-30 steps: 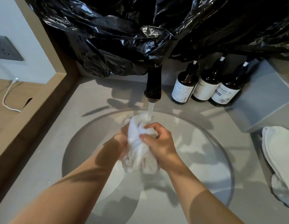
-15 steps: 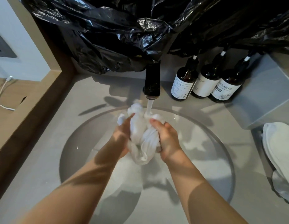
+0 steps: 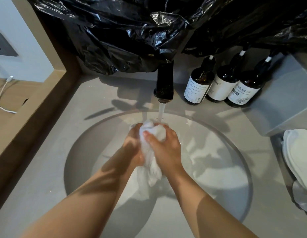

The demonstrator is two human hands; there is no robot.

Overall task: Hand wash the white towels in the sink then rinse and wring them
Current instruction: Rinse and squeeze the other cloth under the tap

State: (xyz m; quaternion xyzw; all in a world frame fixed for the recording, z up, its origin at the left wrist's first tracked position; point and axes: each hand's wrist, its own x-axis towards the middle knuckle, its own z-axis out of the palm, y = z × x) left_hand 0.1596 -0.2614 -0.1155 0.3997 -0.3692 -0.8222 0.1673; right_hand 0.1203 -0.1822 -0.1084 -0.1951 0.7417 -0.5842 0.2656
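A bunched wet white towel [image 3: 153,152] is pressed between both my hands over the round white sink [image 3: 218,169]. My left hand [image 3: 134,146] grips its left side and my right hand [image 3: 163,150] wraps its right side, fingers curled over the top. Water streams from the black faucet [image 3: 163,85] onto the towel's top end. The towel's lower end hangs below my palms toward the basin. Another white towel [image 3: 298,162] lies folded on the counter at the far right edge.
Three dark brown bottles [image 3: 221,85] with white labels stand behind the sink to the right, beside a grey box [image 3: 283,95]. Black plastic sheeting [image 3: 149,28] hangs over the back wall. A wooden ledge [image 3: 29,107] borders the grey counter on the left.
My hands have squeezed closer together on the towel and dropped slightly lower under the stream. The towel is more tightly bunched than half a second ago.
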